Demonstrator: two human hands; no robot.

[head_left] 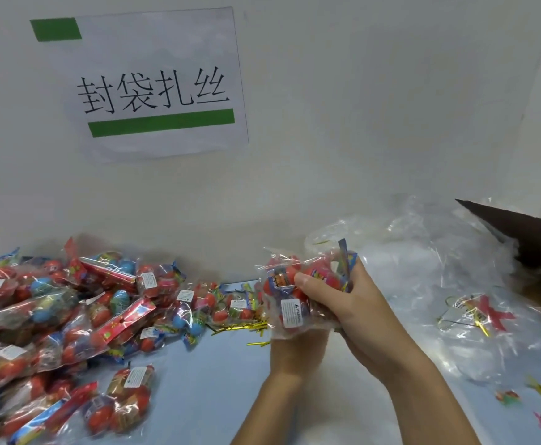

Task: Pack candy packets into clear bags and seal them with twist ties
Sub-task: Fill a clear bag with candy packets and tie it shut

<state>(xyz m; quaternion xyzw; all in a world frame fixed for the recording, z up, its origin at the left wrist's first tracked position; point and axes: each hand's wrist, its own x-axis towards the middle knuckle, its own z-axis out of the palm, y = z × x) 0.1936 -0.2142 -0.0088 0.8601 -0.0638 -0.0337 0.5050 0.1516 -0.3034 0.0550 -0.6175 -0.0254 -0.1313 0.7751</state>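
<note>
Both hands together at centre: your right hand [352, 303] grips red candy packets in crinkled clear bag [295, 284]; your left hand [298, 335] cups below. Push packets deep before reaching gold twist ties [243, 327] just left.

A heap of candy packets [60, 319] fills the left of the tabletop [205, 387], with twist ties [243, 327] lying just right of it. Both hands [343, 303] hold a filled bag [295, 284] at centre. Loose bags [429, 268] pile at right, against the wall bearing a paper sign [153, 88].
</note>
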